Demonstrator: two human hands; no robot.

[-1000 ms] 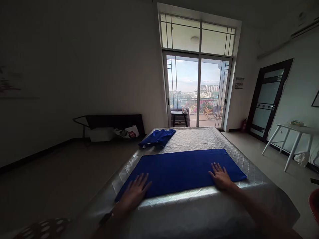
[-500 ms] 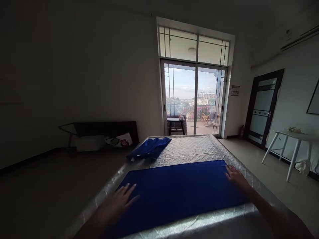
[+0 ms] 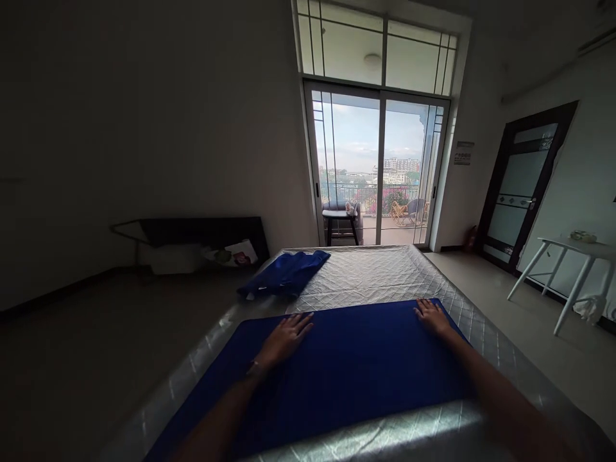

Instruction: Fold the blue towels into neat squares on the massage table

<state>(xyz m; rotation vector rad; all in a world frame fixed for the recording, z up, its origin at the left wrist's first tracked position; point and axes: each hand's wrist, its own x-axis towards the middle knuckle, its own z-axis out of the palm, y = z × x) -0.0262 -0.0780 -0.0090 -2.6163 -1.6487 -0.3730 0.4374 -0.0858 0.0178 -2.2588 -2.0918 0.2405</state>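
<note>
A blue cloth (image 3: 356, 366) lies spread flat across a pale quilted surface (image 3: 370, 276). My left hand (image 3: 285, 337) rests palm down near the cloth's far edge, left of its middle, with its fingers spread. Close to the far right corner, my right hand (image 3: 432, 316) lies flat on the same cloth, its fingers stretched out. Neither hand holds anything. Beyond the cloth, toward the left, a second blue cloth (image 3: 289, 273) is crumpled in a loose heap.
A dark bench-like piece (image 3: 206, 231) with a white box and a bag stands by the left wall. At the right is a white stool (image 3: 572, 247) near a dark-framed door (image 3: 524, 186). Sliding glass doors (image 3: 380, 167) are ahead.
My left hand has moved forward and to the right, onto the cloth's far edge. My right hand has shifted slightly left and forward. The camera view has tilted down a little.
</note>
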